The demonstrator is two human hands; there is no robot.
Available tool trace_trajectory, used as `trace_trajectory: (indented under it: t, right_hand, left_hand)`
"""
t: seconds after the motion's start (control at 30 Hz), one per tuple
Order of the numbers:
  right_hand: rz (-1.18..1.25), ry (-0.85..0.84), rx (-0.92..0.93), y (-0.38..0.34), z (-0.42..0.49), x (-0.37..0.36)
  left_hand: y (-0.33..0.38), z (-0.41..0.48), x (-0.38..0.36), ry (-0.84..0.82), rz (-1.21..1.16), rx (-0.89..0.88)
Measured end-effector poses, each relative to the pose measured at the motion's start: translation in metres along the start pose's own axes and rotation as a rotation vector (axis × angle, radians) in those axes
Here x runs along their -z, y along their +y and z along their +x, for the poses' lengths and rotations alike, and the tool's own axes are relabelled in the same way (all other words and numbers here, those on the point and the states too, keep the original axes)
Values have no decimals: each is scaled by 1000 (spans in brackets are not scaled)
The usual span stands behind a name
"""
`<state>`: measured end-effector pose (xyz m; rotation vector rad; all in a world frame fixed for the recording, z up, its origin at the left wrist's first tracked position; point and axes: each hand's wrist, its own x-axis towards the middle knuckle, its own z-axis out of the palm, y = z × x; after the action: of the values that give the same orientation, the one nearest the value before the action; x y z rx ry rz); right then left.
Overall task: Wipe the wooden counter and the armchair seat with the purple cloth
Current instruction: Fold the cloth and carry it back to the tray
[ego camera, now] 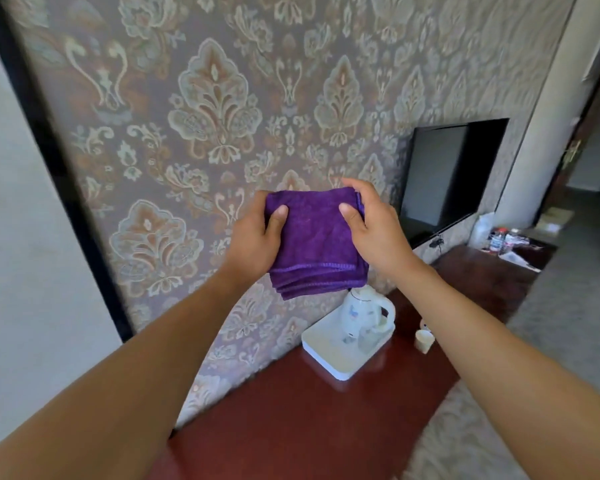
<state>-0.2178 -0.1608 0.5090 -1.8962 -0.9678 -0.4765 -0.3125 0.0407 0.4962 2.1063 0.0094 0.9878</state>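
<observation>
The folded cloth (316, 244) is pinched at its upper corners by the left hand (257, 237) and right hand (371, 226), held above the counter (309, 427); wiping seems not yet begun, so lowering is called for.

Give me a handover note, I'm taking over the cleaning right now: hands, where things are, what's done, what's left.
Left hand and right hand each pinch an upper corner of the folded purple cloth, held in the air above the wooden counter.
On the counter: a white tray with a kettle, a cup beside it.
Done: cloth in hand, folded.
Left: wipe the counter, then the armchair seat; the armchair is out of view.
</observation>
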Motion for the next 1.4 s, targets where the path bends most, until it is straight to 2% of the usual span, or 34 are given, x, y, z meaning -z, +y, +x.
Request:
trace_trajectory:
  t: [0.1, 0.33, 0.57, 0.87, 1.07, 1.4]
  right_hand:
    - [-4, 43, 6, 38, 0, 31]
    - [98, 25, -36, 133, 22, 79]
    - [132, -66, -92, 212, 52, 80]
    - [141, -179, -131, 309, 67, -14]
    - [56, -367, -174, 380, 68, -108]
    - [-74, -721, -207, 486, -23, -236]
  left_hand:
    - [7, 16, -52, -19, -9, 7]
    - [15, 52, -155, -5, 62, 69]
    - [0, 68, -216, 38, 191, 196]
    - [-112, 74, -260, 43, 282, 389]
    - [-227, 44, -296, 10, 347, 567]
    - [-338, -73, -372, -21, 416, 1031]
